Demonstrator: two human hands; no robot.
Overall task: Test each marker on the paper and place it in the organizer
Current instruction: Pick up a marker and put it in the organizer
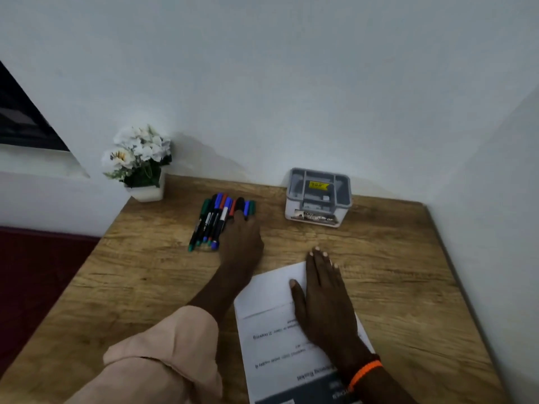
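Observation:
Several markers [214, 220] with blue, green, red and black caps lie side by side at the back of the wooden table. My left hand [242, 243] reaches onto the right side of that pile, its fingertips over a black-capped marker [239, 203]. The back of the hand hides the fingers, so I cannot tell whether they grip a marker. My right hand [323, 301] lies flat, fingers straight, on the printed white paper [268, 295] near the front. The grey and white organizer [319, 196] stands to the right of the markers, against the wall.
A white pot of white flowers [140, 167] stands at the table's back left corner. Walls close the table [393, 272] in at the back and on the right. The left edge drops toward a dark red surface [38, 272].

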